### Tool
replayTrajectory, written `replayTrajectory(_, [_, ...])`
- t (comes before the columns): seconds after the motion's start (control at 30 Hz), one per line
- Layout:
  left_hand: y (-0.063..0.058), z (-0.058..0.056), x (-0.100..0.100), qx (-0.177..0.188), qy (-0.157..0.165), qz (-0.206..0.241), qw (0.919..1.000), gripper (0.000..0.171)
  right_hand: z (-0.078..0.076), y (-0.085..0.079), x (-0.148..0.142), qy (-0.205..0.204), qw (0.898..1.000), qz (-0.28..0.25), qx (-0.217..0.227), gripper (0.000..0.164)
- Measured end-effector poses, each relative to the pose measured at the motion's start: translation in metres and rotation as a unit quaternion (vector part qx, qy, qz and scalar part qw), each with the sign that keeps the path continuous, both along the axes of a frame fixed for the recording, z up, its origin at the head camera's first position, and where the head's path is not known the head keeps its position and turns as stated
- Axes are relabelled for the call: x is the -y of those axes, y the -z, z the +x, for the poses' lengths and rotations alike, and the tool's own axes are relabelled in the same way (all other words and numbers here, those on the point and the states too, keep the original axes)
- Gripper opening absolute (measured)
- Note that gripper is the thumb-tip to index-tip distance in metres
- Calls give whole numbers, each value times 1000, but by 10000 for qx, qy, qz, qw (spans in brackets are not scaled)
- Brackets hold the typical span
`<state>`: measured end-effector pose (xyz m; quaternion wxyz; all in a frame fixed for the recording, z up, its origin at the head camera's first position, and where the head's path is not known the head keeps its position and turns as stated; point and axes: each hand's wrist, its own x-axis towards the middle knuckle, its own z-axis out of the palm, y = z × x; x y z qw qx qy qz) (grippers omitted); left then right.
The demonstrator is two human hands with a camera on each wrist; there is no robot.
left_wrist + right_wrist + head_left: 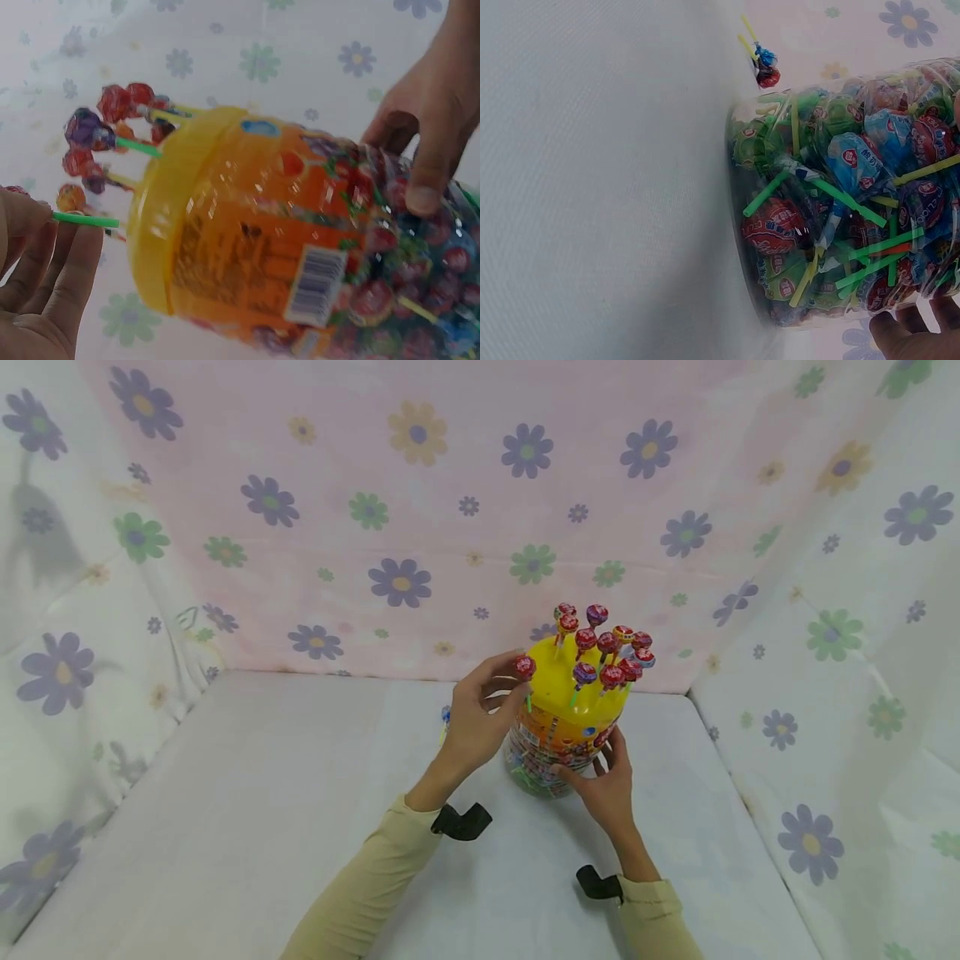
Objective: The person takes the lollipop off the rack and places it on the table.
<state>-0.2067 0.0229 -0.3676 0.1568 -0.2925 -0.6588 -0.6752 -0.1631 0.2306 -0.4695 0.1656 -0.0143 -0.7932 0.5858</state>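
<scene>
A clear plastic jar packed with wrapped lollipops stands on the table, topped by a yellow lid. Several lollipops stick up from the lid by their sticks. Beside the lid's left edge, my left hand pinches a red-wrapped lollipop. Its green stick points at the lid in the left wrist view, the tip close to the rim; I cannot tell whether it touches. Low on the jar's right side, my right hand grips the wall, thumb in front and fingers partly hidden behind.
Loose lollipops with yellow sticks lie on the white table behind the jar, mostly hidden by my left hand in the head view. Flower-patterned cloth walls the table at the back and both sides.
</scene>
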Motion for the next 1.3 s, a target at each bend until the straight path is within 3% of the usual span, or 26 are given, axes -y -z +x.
replayTrajectory(0.13, [14,-3,12,233,-159,-64,9996,37,3,-5,1,-28,10000,12,4,95])
replayTrajectory(0.4, [46,-14,34,668,-91,89,9977,36,1,-5,-1,-5,10000,-23,28,95])
replayTrajectory(0.63, [74,-17,62,1068,-342,44,9937,35,1,-5,0,-39,10000,-31,51,95])
replayTrajectory(0.8, [98,-19,85,1525,-585,-49,9866,35,3,-7,2,-3,9999,-48,95,95])
replayTrajectory(0.97, [116,-25,101,2137,-750,26,9740,35,2,-7,2,33,9998,-71,160,95])
replayTrajectory(1.2, [141,-37,114,2562,-960,-165,9617,35,-13,29,-11,94,9999,-40,-45,97])
replayTrajectory(1.3, [149,-43,117,2614,-1073,-356,9586,36,-13,29,-11,100,9999,-41,3,97])
